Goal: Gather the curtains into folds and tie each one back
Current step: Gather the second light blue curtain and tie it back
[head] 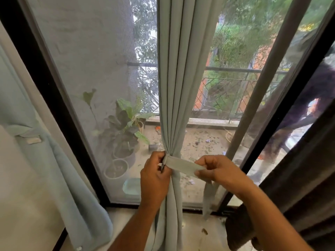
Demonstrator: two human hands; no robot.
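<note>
A pale grey-green curtain [178, 73] hangs in the middle of the window, gathered into narrow folds and cinched at waist height. A matching fabric tie-back strip [183, 166] wraps the gathered part and runs to the right. My left hand [155, 176] grips the bunched curtain and the strip's near end. My right hand [217, 171] pinches the strip's other end, pulled taut; its loose tail [208, 198] hangs below. A second curtain of the same colour [59, 160] hangs at the left wall with a tie-back on it.
A dark brown curtain [304, 187] hangs at the right. Behind the mesh sliding door [87, 73] lies a balcony with potted plants [125, 131], a railing [235, 69] and a person at the right [311, 98]. A black door frame [45, 84] stands left.
</note>
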